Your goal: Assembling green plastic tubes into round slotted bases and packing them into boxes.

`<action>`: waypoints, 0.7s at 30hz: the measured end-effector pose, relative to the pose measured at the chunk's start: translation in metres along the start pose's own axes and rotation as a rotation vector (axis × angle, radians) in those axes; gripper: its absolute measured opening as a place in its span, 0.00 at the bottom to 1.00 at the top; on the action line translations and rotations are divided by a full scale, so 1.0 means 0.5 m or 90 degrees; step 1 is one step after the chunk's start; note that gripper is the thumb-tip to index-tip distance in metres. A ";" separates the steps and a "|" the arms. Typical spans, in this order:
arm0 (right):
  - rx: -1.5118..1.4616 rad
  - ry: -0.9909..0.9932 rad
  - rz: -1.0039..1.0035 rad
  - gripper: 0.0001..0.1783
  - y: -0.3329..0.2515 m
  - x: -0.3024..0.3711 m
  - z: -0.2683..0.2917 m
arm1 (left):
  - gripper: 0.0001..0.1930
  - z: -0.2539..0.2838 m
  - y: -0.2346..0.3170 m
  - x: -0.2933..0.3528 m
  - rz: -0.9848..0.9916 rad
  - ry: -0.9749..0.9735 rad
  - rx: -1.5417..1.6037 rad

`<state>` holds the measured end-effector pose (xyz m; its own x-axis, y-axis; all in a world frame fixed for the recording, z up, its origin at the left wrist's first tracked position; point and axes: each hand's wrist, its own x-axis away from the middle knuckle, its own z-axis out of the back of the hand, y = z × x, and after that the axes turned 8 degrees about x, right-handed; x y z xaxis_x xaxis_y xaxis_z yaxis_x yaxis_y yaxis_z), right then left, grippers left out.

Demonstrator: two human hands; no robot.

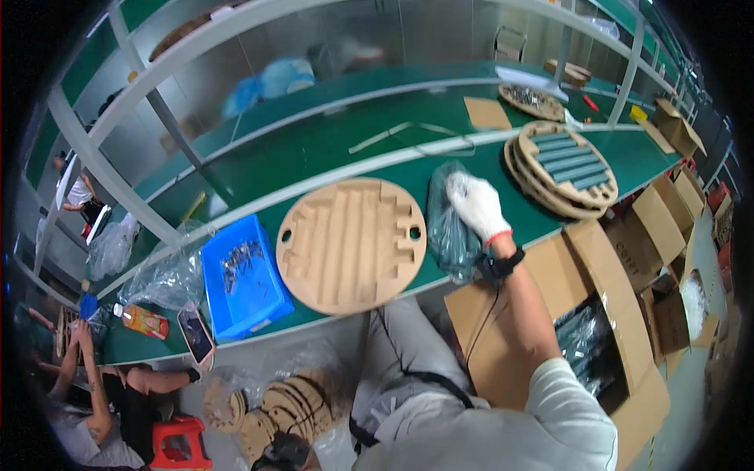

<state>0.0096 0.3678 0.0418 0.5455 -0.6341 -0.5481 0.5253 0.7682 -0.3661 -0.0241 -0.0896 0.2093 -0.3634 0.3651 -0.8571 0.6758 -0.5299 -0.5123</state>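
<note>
The white-gloved right hand [474, 206] rests on a clear-plastic-wrapped, blue-green bundle [449, 242] by the green bench's [491, 166] near edge; whether it grips, I can't tell. A careless nudge could drop the bundle.

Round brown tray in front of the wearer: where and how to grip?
Probably two-handed, through the left handhole and right handhole of the round tray, coming in from both sides. The holes sit opposite each other near its rim; its recessed face is up.
</note>
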 end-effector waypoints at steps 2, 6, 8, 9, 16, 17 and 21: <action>-0.035 -0.023 -0.016 0.14 0.002 -0.011 0.005 | 0.19 0.012 0.023 0.052 0.114 0.039 -0.027; -0.450 -0.134 -0.107 0.16 0.017 -0.047 -0.015 | 0.14 -0.039 -0.003 0.203 0.390 0.013 0.043; -0.491 -0.108 -0.134 0.15 0.070 -0.026 0.004 | 0.06 -0.112 0.012 0.240 0.902 -0.027 0.168; -0.548 -0.094 -0.146 0.15 0.058 -0.024 0.011 | 0.05 -0.130 0.002 0.265 1.012 -0.053 0.229; -0.771 -0.054 -0.253 0.13 0.024 -0.017 0.088 | 0.06 -0.221 0.012 0.371 1.061 -0.193 0.322; -0.782 -0.056 -0.231 0.13 -0.003 -0.016 0.102 | 0.06 -0.218 0.013 0.374 1.061 -0.217 0.311; -0.747 -0.050 -0.070 0.16 -0.060 -0.008 0.193 | 0.06 -0.205 -0.017 0.356 0.999 -0.233 0.256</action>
<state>0.0548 0.3388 0.1274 0.5946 -0.6746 -0.4373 -0.3270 0.2940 -0.8981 -0.0289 0.0583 0.0665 0.3053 -0.8365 -0.4551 0.3295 -0.3556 0.8747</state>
